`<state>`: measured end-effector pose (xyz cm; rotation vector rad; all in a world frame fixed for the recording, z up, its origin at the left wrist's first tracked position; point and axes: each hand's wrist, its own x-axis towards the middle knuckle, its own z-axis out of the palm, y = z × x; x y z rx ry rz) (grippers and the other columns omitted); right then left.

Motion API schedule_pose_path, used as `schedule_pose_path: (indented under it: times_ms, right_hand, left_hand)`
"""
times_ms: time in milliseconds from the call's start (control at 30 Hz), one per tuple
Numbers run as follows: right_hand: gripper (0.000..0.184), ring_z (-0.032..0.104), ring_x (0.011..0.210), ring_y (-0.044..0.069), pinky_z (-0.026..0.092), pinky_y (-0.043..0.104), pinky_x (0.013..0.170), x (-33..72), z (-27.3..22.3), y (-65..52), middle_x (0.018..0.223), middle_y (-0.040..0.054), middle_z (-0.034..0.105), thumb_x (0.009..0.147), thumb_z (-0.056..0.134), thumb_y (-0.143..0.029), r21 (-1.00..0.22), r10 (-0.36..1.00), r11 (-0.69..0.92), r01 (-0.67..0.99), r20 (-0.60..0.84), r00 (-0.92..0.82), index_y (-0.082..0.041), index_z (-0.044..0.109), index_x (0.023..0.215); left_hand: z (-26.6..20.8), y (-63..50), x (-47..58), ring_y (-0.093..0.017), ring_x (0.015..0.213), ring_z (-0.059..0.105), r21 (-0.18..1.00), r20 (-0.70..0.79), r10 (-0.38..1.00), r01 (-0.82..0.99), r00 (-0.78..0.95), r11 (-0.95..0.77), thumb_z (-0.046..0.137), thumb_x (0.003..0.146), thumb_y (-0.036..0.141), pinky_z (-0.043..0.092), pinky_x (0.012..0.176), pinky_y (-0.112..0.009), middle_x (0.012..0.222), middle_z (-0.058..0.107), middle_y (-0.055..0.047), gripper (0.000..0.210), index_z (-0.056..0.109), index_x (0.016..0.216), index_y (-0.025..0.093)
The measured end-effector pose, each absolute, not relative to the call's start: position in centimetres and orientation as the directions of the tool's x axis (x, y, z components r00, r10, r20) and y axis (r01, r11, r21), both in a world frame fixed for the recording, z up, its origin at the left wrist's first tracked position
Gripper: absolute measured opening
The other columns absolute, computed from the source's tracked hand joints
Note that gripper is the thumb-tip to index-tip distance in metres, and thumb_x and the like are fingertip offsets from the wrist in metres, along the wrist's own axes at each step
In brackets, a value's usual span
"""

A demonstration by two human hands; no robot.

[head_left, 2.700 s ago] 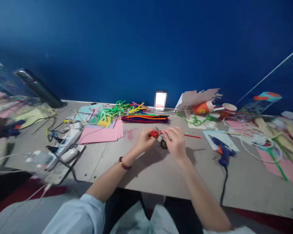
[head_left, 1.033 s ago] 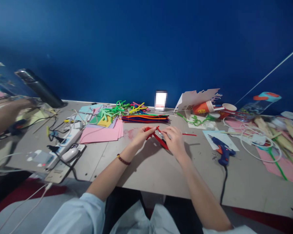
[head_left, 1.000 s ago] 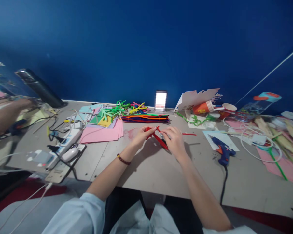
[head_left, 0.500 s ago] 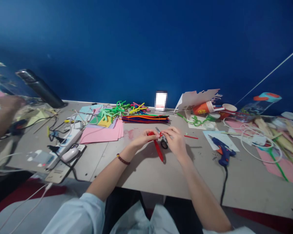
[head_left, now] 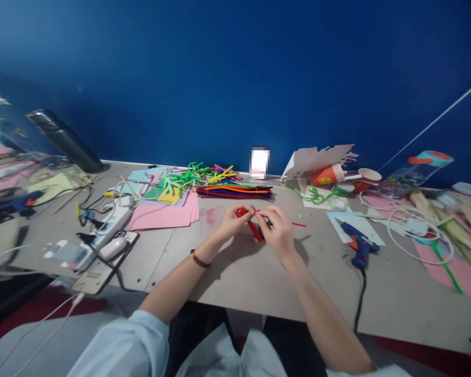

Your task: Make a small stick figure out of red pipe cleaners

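My left hand (head_left: 233, 222) is closed in a pinch on a red pipe cleaner (head_left: 255, 230), whose thick, folded-looking length hangs below the fingers. Close beside it, my right hand (head_left: 278, 230) pinches a thin red end between thumb and forefinger. A straight thin red piece (head_left: 299, 224) shows to the right of that hand; whether it joins the held one is hidden. Scissors (head_left: 253, 208) lie behind and below the fingers, with only the metal tips plain and the dark handle mostly covered by my right hand.
A bundle of coloured pipe cleaners (head_left: 235, 192) lies beyond my hands, with green twisted ones (head_left: 180, 178) behind pink paper (head_left: 163, 216). At right rests a blue glue gun (head_left: 359, 243) with its cord; at left, a power strip (head_left: 110, 230). A phone (head_left: 260, 163) leans against the wall.
Both hands have drawn slightly closer together, and my right hand now covers more of the scissors. The hanging red length has swung up and shortened in view. Another person's hand at far left has gone.
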<state>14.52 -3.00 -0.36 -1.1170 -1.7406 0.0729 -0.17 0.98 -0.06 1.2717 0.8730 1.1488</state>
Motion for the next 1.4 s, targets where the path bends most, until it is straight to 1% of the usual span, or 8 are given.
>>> schedule_pose_path:
  times_ms: [100,200,367,600,867,1067,1233,1400]
  right_hand:
    - [0.015,0.059,0.084,0.018,0.049,0.031,0.076,14.3,-0.4,-3.1,0.087,0.0063,0.060,0.090,0.048,-0.024,-0.534,0.715,0.561,0.633,0.698,-0.046,-0.022,0.063,0.087]
    - [0.015,0.059,0.083,0.018,0.048,0.031,0.076,14.3,-0.3,-3.0,0.086,0.0061,0.060,0.089,0.048,-0.025,-0.535,0.722,0.551,0.640,0.690,-0.045,-0.023,0.062,0.086]
    - [0.015,0.057,0.086,0.019,0.047,0.032,0.079,14.4,-0.1,-3.1,0.087,0.0062,0.060,0.089,0.047,-0.024,-0.547,0.737,0.527,0.650,0.675,-0.029,-0.022,0.061,0.085]
    - [0.016,0.056,0.086,0.020,0.046,0.033,0.077,14.4,0.1,-3.0,0.087,0.0064,0.059,0.091,0.046,-0.026,-0.606,0.773,0.479,0.635,0.634,0.021,-0.022,0.059,0.084]
    - [0.018,0.056,0.085,0.020,0.046,0.034,0.077,14.7,-0.4,-2.7,0.086,0.0056,0.061,0.092,0.044,-0.026,-0.598,0.767,0.491,0.633,0.642,0.011,-0.022,0.059,0.083]
    - [0.018,0.056,0.085,0.020,0.045,0.034,0.077,14.9,-0.4,-2.6,0.085,0.0055,0.062,0.091,0.045,-0.026,-0.603,0.778,0.483,0.634,0.628,0.004,-0.022,0.060,0.082]
    - [0.017,0.056,0.084,0.021,0.044,0.034,0.077,15.2,-0.5,-2.4,0.084,0.0054,0.065,0.089,0.049,-0.029,-0.621,0.818,0.437,0.651,0.576,0.000,-0.022,0.063,0.082]
    - [0.020,0.057,0.083,0.022,0.044,0.035,0.076,15.7,-0.8,-1.9,0.083,0.0057,0.067,0.086,0.052,-0.033,-0.704,0.882,0.368,0.608,0.471,0.012,-0.021,0.066,0.079]
  left_hand:
    - [-0.2,1.2,-0.4,-0.010,0.062,0.051,0.973,0.048,0.967,-0.233,0.252,0.012,0.076,0.062,0.038,0.040,0.064,-0.024,0.066,0.060,0.000,0.027,0.065,0.070,0.015]
    - [-0.3,1.4,-0.5,-0.010,0.060,0.051,0.943,0.002,0.960,-0.319,0.282,0.091,0.076,0.062,0.036,0.039,0.060,-0.023,0.065,0.060,-0.001,0.026,0.064,0.070,0.015]
    - [-0.3,1.5,-0.8,-0.007,0.054,0.044,0.917,-0.016,0.942,-0.370,0.334,0.147,0.075,0.065,0.033,0.030,0.049,-0.022,0.061,0.055,0.001,0.023,0.063,0.067,0.014]
    - [0.0,1.4,-1.1,-0.007,0.054,0.041,0.929,0.009,0.887,-0.333,0.461,0.163,0.074,0.067,0.035,0.026,0.051,-0.024,0.057,0.049,0.001,0.026,0.060,0.061,0.014]
    - [-0.2,1.8,-1.2,-0.008,0.056,0.045,0.957,-0.037,0.948,-0.261,0.315,0.125,0.075,0.065,0.036,0.031,0.054,-0.024,0.063,0.058,0.000,0.023,0.068,0.071,0.014]
    - [-0.4,1.9,-1.2,-0.005,0.047,0.034,0.978,-0.018,0.944,-0.192,0.328,0.085,0.074,0.066,0.039,0.022,0.047,-0.024,0.059,0.056,0.001,0.026,0.070,0.075,0.015]
    - [0.2,1.5,-1.0,-0.006,0.051,0.040,0.979,-0.008,0.931,-0.188,0.366,0.082,0.075,0.065,0.037,0.028,0.050,-0.023,0.060,0.058,0.000,0.025,0.070,0.071,0.014]
    - [0.6,1.3,-1.1,-0.008,0.057,0.046,0.981,0.001,0.894,-0.173,0.448,0.085,0.075,0.063,0.033,0.032,0.056,-0.022,0.064,0.061,-0.002,0.022,0.068,0.065,0.013]
